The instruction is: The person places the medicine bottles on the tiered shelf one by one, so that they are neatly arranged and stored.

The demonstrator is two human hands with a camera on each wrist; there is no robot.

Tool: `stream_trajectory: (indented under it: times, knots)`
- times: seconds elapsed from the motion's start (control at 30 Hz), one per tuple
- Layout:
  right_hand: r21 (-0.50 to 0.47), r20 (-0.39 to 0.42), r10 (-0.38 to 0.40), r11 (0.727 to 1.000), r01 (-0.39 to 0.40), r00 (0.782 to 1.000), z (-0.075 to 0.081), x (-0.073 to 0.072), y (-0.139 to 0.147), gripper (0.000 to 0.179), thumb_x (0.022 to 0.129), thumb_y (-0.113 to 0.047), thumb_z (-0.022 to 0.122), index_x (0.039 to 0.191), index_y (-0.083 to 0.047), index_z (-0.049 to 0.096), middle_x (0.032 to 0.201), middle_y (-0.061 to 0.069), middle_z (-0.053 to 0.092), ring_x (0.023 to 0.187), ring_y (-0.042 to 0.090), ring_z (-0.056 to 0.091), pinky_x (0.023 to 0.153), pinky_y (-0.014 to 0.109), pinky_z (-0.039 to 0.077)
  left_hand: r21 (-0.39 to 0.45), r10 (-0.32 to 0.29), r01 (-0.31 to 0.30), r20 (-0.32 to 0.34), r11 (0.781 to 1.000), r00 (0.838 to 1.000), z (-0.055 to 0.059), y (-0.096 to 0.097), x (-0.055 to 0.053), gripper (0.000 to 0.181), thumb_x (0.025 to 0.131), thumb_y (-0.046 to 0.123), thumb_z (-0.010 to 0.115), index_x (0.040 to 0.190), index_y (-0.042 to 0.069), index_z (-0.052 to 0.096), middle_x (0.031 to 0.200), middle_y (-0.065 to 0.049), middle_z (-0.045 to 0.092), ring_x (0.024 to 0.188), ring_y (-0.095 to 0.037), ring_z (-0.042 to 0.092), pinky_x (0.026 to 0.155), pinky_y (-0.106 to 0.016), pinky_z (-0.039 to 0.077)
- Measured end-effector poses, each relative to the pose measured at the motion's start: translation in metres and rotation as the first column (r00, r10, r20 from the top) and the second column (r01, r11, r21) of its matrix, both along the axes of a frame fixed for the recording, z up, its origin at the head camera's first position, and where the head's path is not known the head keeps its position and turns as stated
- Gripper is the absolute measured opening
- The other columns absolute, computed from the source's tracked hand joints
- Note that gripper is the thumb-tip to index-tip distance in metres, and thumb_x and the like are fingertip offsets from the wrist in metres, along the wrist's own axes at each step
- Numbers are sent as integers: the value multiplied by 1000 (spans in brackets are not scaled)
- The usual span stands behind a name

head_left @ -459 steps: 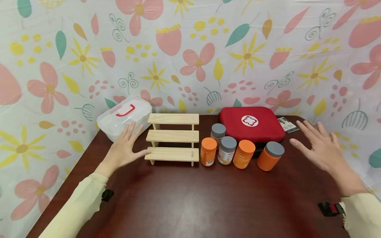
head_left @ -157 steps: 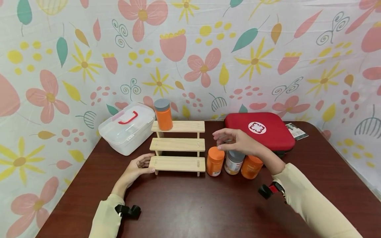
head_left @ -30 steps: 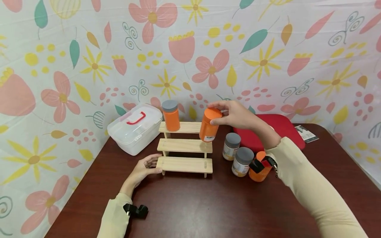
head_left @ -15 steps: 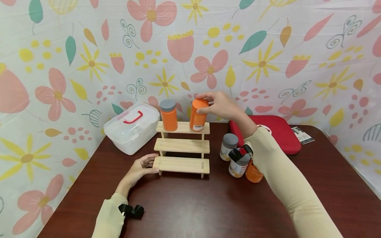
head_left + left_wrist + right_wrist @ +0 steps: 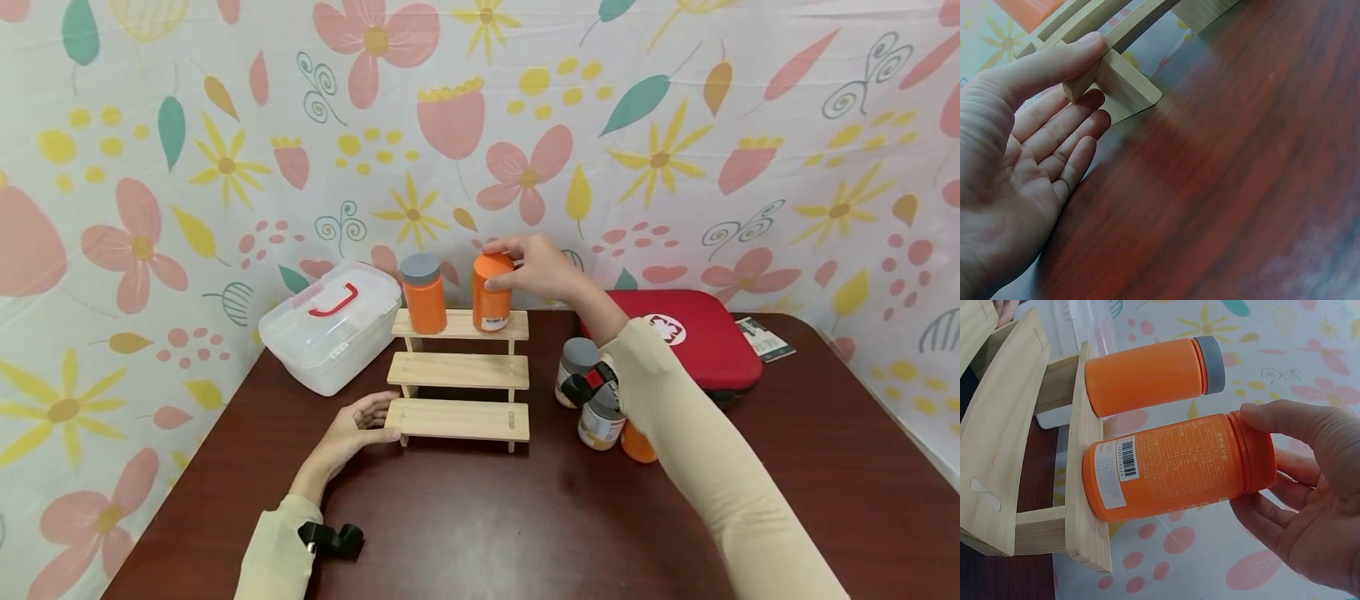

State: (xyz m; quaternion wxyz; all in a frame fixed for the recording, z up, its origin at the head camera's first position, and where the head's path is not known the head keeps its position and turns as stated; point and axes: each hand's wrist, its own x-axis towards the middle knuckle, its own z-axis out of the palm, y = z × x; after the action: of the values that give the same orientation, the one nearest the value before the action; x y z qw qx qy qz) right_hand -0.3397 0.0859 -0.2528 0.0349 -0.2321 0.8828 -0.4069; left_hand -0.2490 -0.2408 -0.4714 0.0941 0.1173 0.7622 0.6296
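A three-tier wooden rack [image 5: 457,371] stands on the table. My left hand [image 5: 348,437] holds the left end of its lowest board, thumb on top and fingers beneath in the left wrist view. My right hand [image 5: 543,271] grips an orange jar [image 5: 1166,469] by its orange lid, thumb on one side and fingers on the other. That jar stands upright on the right part of the top board, its base at the wood. Left of it on the same board is an orange jar with a grey lid [image 5: 425,304], a narrow gap between them.
Right of the rack are two white jars with grey lids, the rear jar [image 5: 577,367] and the front jar [image 5: 600,423], beside another orange jar [image 5: 638,443] partly behind my sleeve. Behind are a red first-aid case [image 5: 705,342] and a card [image 5: 765,340]. A clear-lidded box [image 5: 330,329] sits left.
Both orange jars have gone from the table onto the top board, the grey-lidded one first. Lately my right hand carried the orange-lidded jar left onto it. My left hand came to the rack's end.
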Motion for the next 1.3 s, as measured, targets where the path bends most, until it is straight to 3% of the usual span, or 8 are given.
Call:
stream_trajectory:
  times: [0.27, 0.7, 0.83, 1.07, 1.3]
  knots:
    - [-19, 43, 3, 1000, -2, 999, -2, 0, -5, 58, 85, -17, 73, 138, -6, 55, 153, 10, 43, 128, 31, 52, 101, 42, 47, 7, -3, 3, -15, 1000, 1000, 0, 0, 4, 65, 79, 4, 76, 138, -3, 49, 131, -27, 55, 99, -7, 60, 86, -20, 51]
    - [33, 22, 30, 999, -31, 999, -2, -1, -13, 57, 88, -18, 70, 140, -5, 52, 146, 13, 50, 127, 29, 50, 101, 42, 48, -6, 11, -11, -15, 1000, 1000, -2, -1, 6, 64, 80, 5, 77, 138, -1, 50, 129, -22, 57, 100, -6, 60, 87, -20, 50]
    - [12, 42, 19, 1000, -20, 999, -3, 0, -13, 59, 88, -17, 69, 142, -4, 49, 150, 13, 45, 131, 29, 47, 104, 43, 46, -11, 13, -13, -3, 1000, 1000, -1, 0, 5, 64, 80, 5, 77, 138, 0, 50, 129, -19, 58, 101, -6, 60, 87, -20, 50]
    - [-12, 36, 36, 999, -36, 999, -6, 0, -10, 59, 89, -17, 68, 143, -6, 48, 155, 8, 41, 132, 28, 44, 106, 43, 44, -5, 10, -10, 4, 1000, 1000, -1, 2, 4, 65, 80, 5, 77, 139, -1, 49, 132, -26, 55, 101, -7, 59, 87, -19, 50]
    - [-67, 25, 47, 997, -45, 999, -5, 0, -6, 62, 89, -13, 68, 146, -8, 45, 149, 12, 47, 132, 30, 45, 110, 45, 39, 0, 20, -20, -14, 1000, 1000, 2, 4, 1, 64, 79, 4, 77, 138, -1, 51, 131, -24, 56, 100, -6, 60, 88, -19, 49]
